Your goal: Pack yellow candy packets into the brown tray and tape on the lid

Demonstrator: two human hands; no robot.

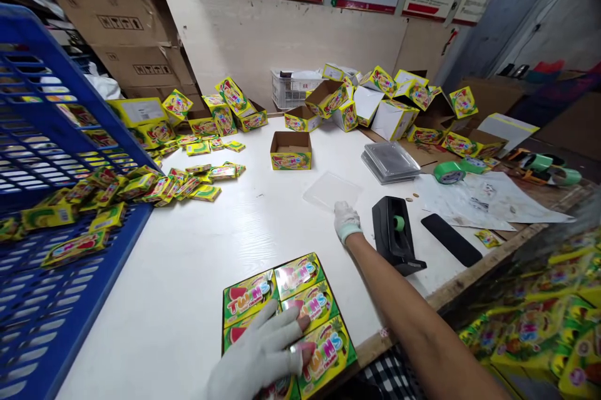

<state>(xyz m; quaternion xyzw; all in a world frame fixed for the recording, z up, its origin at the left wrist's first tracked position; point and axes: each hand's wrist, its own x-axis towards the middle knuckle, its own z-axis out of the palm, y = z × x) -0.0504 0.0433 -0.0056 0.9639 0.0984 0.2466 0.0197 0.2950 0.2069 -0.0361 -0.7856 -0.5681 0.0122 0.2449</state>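
Observation:
My left hand [263, 350], in a white glove with some bare fingertips, lies with fingers spread on a filled display box of candy packs [307, 306] at the table's near edge. The packs are yellow-green, lettered "TWINS", and sit in rows; my hand covers some of them. Farther out, my gloved right hand [346, 220] has its fingers closed at the near corner of a clear plastic lid [332, 190], which lies flat or nearly flat over the white table. Right of that hand stands a black tape dispenser [394, 234] with green tape.
An open display box [291, 153] stands mid-table. Loose candy packs [159, 187] spill from a tilted blue crate [107, 243] at left. Stacked clear lids [390, 161], green tape rolls [449, 173] and a black phone-like slab [451, 239] lie right. Display boxes [375, 99] pile up behind.

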